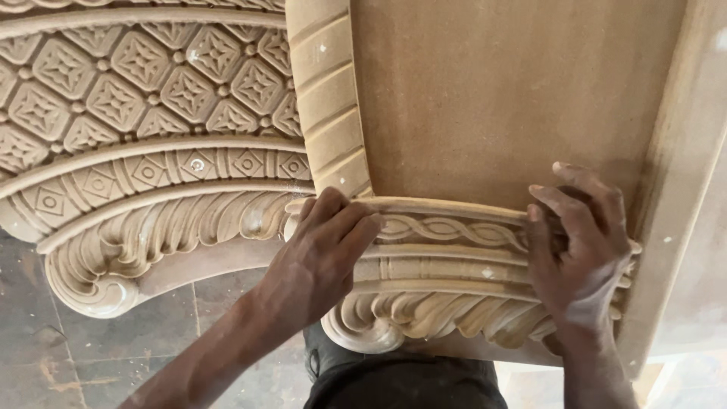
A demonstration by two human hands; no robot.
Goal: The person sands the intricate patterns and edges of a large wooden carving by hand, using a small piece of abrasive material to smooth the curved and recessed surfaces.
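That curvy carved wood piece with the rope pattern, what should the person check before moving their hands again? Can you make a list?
1. Left hand resting on the carved moulding: ok, fingers lie over its left end.
2. Right hand on the moulding: ok, fingers curl over its top edge.
3. Moulding sitting against the flat panel: ok, its top edge meets the panel.
4. Anything held in the right hand's grip: cannot tell, the palm is hidden.
5. Carved arch clear of both hands: ok, neither touches it.
6. Moulding fixed firmly: cannot tell.
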